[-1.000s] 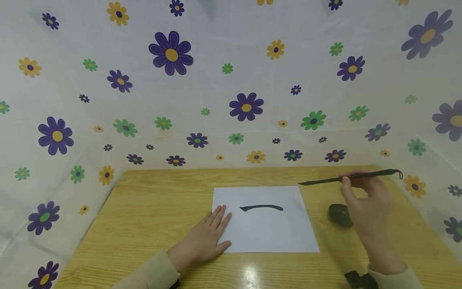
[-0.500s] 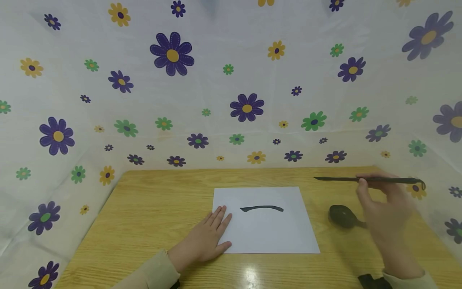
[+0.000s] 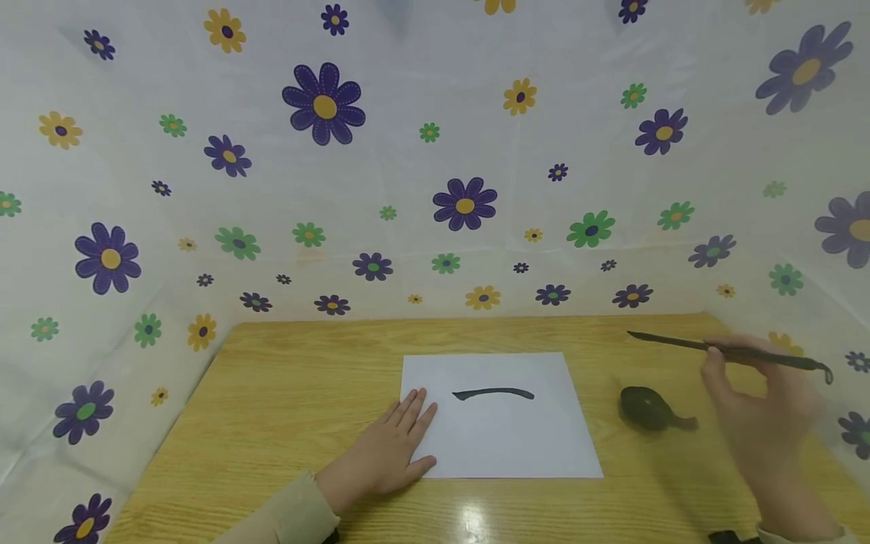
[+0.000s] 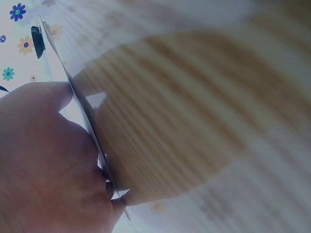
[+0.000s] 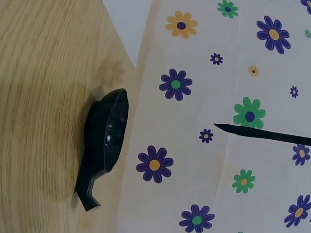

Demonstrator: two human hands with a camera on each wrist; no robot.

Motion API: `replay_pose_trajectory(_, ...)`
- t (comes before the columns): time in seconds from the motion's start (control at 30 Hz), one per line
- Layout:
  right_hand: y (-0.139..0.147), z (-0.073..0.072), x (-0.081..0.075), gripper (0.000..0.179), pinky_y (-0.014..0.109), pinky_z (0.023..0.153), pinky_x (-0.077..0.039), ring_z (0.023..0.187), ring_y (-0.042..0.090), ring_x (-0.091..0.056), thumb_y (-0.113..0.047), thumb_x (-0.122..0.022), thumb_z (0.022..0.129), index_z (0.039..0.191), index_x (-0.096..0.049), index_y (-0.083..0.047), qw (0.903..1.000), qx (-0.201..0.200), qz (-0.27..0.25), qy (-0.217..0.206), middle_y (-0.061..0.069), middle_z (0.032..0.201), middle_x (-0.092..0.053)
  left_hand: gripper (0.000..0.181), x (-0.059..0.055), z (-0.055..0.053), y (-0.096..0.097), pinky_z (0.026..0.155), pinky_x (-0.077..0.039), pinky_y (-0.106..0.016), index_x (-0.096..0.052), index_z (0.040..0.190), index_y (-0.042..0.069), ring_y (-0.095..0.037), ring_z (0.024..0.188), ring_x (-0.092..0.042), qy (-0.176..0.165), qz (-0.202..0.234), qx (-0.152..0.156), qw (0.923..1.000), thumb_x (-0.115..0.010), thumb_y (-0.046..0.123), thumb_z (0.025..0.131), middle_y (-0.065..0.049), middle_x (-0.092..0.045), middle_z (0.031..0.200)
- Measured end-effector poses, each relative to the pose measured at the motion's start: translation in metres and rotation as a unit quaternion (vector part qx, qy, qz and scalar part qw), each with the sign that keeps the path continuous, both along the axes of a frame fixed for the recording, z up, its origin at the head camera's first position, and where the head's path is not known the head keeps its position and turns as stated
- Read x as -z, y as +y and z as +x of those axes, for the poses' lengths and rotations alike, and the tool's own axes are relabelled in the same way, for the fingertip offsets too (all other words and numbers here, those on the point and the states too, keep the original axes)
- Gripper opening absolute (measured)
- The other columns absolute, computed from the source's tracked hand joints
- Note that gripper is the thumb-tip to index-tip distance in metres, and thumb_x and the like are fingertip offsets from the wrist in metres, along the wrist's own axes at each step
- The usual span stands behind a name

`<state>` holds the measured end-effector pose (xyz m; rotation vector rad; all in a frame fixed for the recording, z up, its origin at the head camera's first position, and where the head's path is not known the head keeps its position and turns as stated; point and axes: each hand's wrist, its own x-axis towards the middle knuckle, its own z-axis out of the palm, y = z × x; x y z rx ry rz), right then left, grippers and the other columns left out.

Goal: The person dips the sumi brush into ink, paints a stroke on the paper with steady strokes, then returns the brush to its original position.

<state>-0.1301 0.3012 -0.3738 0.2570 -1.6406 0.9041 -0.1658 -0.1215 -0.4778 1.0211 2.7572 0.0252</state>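
In the head view a white sheet of paper (image 3: 516,442) carries one dark, slightly arched ink stroke (image 3: 495,391). My left hand (image 3: 384,447) lies flat with spread fingers on the paper's left edge. At the right, my right hand (image 3: 764,423) pinches a dark calligraphy brush (image 3: 669,339) between thumb and fingers. The brush is held nearly level in the air, its pointed tip to the left and a hanging loop at its other end. Below it on the table sits a black ink dish (image 5: 104,131) with a short bent handle; the brush tip is apart from it.
Wood-grain table (image 3: 285,393) under everything. A white cloth with printed flowers (image 3: 381,174) hangs behind the table and along both sides, its right side close to my right hand.
My right hand has moved right with the brush, off beyond the ink dish, whose handle now shows. The brush's tip has tilted upward. My left hand and the paper stay put.
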Motion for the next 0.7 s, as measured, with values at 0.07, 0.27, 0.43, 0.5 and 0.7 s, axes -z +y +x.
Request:
replay_pose_trajectory(0.07, 0.003, 0.002, -0.001, 0.024, 0.004, 0.089, -0.046, 0.092, -0.021, -0.064, 0.0, -0.066, 0.088, 0.092, -0.069, 0.024, 0.9999, 0.004, 0.009, 0.006, -0.031, 0.103, -0.071, 0.078, 0.0, 0.001, 0.0, 0.132, -0.029, -0.053, -0.026, 0.168, 0.004, -0.037, 0.165, -0.021, -0.002, 0.001, -0.001, 1.0, -0.047, 0.052, 0.11, -0.022, -0.016, 0.177)
replay_pose_trajectory(0.27, 0.014, 0.003, -0.001, 0.03, 0.0, 0.087, -0.043, 0.095, -0.024, -0.063, -0.007, -0.066, 0.09, 0.086, -0.069, 0.023, 0.9974, 0.031, 0.053, 0.038, -0.019, 0.104, -0.077, 0.078, -0.002, 0.003, 0.001, 0.132, -0.03, -0.051, -0.026, 0.169, 0.006, -0.034, 0.166, -0.021, -0.002, 0.001, -0.006, 1.0, -0.047, 0.053, 0.11, -0.02, -0.016, 0.178)
replay_pose_trajectory(0.43, 0.021, 0.006, 0.0, 0.033, -0.002, 0.084, -0.04, 0.096, -0.027, -0.061, -0.012, -0.066, 0.09, 0.086, -0.07, 0.02, 0.9961, 0.043, 0.073, 0.025, -0.023, 0.105, -0.076, 0.079, -0.002, 0.003, 0.001, 0.132, -0.03, -0.051, -0.026, 0.169, 0.006, -0.034, 0.166, -0.021, 0.0, -0.003, -0.007, 1.0, -0.047, 0.053, 0.11, -0.02, -0.016, 0.178)
replay_pose_trajectory(0.5, 0.023, 0.008, 0.0, 0.034, -0.005, 0.078, -0.035, 0.096, -0.029, -0.059, -0.016, -0.065, 0.09, 0.084, -0.071, 0.018, 0.9949, 0.056, 0.082, 0.013, -0.03, 0.106, -0.072, 0.079, -0.002, 0.003, 0.001, 0.132, -0.029, -0.051, -0.026, 0.169, 0.006, -0.034, 0.166, -0.021, 0.001, -0.004, -0.006, 1.0, -0.046, 0.054, 0.11, -0.02, -0.016, 0.178)
replay_pose_trajectory(0.7, 0.021, 0.006, 0.002, 0.034, -0.003, 0.09, -0.045, 0.098, -0.023, -0.065, -0.015, -0.064, 0.092, 0.081, -0.071, 0.017, 0.9896, 0.077, 0.105, 0.062, 0.02, 0.084, -0.08, 0.078, 0.003, 0.001, 0.0, 0.133, -0.028, -0.052, -0.024, 0.169, 0.006, -0.036, 0.166, -0.019, -0.002, -0.002, -0.003, 1.0, -0.045, 0.054, 0.111, -0.021, -0.014, 0.178)
